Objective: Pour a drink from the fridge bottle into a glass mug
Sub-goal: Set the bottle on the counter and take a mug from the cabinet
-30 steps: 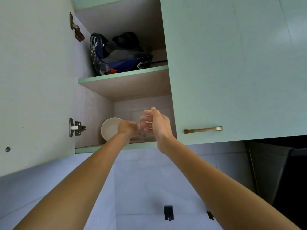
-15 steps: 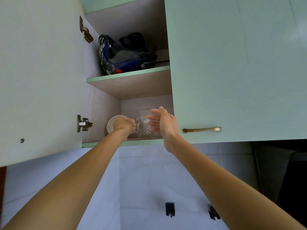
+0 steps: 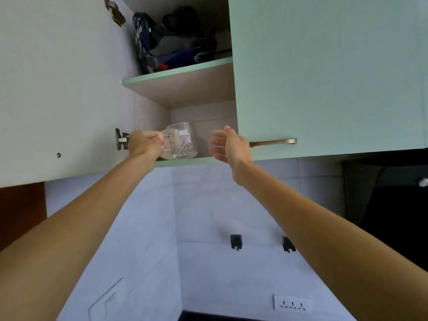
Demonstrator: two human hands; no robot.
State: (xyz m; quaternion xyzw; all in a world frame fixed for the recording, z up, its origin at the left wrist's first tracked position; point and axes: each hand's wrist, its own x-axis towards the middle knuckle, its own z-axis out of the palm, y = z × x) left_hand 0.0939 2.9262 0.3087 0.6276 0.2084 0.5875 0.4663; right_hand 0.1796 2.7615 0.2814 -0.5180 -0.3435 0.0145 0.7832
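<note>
A clear cut-glass mug [image 3: 181, 141] is at the front edge of the lower shelf [image 3: 185, 161] of an open wall cupboard. My left hand [image 3: 144, 144] grips its handle from the left. To the right of the mug, my right hand [image 3: 228, 144] is apart from it with its fingers straight and holds nothing. The mug looks empty. No bottle or fridge is in view.
The cupboard's left door [image 3: 58, 89] stands open; the right door [image 3: 324, 72] with a brass handle [image 3: 273, 142] is shut. A dark blue helmet [image 3: 171, 42] lies on the upper shelf. Below are a tiled wall, two black hooks [image 3: 235, 242] and a socket plate [image 3: 292, 302].
My left hand has drawn the glass mug out to the shelf's front edge and to the left. My right hand has let go and moved off to the right. The white bowl is out of sight.
</note>
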